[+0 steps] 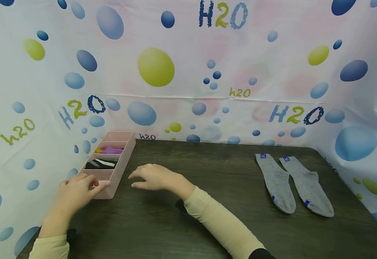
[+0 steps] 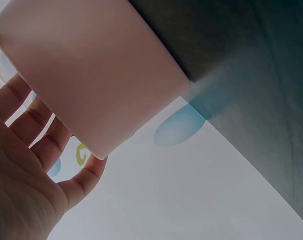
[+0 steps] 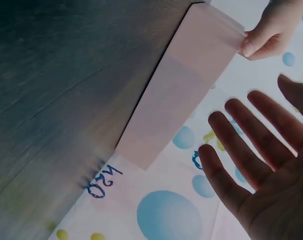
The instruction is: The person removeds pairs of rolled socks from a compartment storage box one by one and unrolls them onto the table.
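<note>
From the head, the pink box (image 1: 125, 158) stood on the left part of the dark table (image 1: 208, 172), its row of compartments running away from the person. A purple-and-yellow item (image 1: 111, 150) lay in one compartment, and a black item with white stripes (image 1: 101, 164) in the next one nearer the person. The left hand (image 1: 76, 192) was at the box's near end, fingers bent over it and thumb reaching to the right corner. The right hand (image 1: 157, 177) hung over the table just right of the box, fingers loosely extended, holding nothing. Well apart on the right, two grey socks (image 1: 276, 183) lay flat side by side.

From the left wrist, the left hand's fingers reached up to the box's near edge, their tips partly hidden; I cannot tell whether they gripped it.

From the right wrist, the right hand's fingers were spread, apart from the box's long side, while the left hand's thumb met the far corner.
</note>
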Demonstrator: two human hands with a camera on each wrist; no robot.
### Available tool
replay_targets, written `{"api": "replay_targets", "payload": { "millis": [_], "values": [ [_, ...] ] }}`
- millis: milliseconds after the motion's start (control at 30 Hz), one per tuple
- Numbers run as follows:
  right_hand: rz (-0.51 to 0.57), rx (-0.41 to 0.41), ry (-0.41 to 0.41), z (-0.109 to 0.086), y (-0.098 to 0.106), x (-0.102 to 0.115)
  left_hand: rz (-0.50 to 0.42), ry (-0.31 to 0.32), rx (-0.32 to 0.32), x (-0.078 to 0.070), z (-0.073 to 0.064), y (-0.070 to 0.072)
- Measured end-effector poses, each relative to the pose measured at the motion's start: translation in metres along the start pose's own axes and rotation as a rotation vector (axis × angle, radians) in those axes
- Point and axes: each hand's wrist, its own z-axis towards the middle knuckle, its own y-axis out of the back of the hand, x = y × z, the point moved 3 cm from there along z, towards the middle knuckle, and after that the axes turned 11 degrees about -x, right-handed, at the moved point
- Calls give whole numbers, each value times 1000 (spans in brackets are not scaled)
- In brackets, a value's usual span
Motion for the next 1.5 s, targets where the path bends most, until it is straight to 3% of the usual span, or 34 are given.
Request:
{"api": "replay_targets", "payload": {
  "millis": [500,733,1067,1500],
  "values": [
    [-109,-226,-137,55,-31,-15,8,-17,-59,2,0,-2],
    [-140,-294,-240,80,-45,-16,-18,15,-41,3,-2,-4],
    [-156,-247,-377,109,-57,-20,-25,16,-37,2,0,-4],
    [-201,-74,-513,140,-58,-17,-39,13,-56,3,-1,-2]
  ]
}}
